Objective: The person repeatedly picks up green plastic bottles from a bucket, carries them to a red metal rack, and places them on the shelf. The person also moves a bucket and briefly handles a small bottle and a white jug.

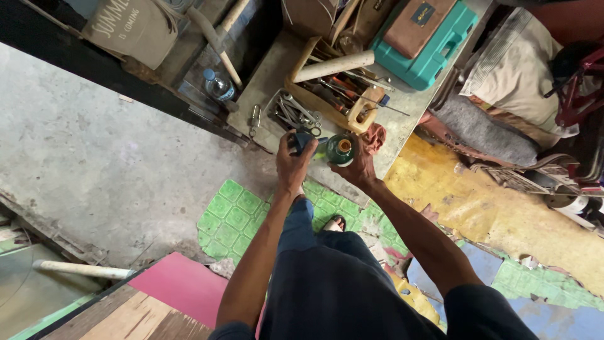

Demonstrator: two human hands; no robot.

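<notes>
Left hand (293,158) is clamped around a small dark blue object (302,140); right hand (357,165) is clamped on a green bottle (340,150) with an orange open mouth. Both are held above the near edge of the bench (402,126), just beside the wooden tool tray (333,94) and wrenches (296,113).

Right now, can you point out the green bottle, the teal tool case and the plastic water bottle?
green bottle (341,150), head view, on its orange-ringed mouth.
teal tool case (434,56), head view, on its teal lower edge.
plastic water bottle (218,85), head view, on its clear body.
</notes>
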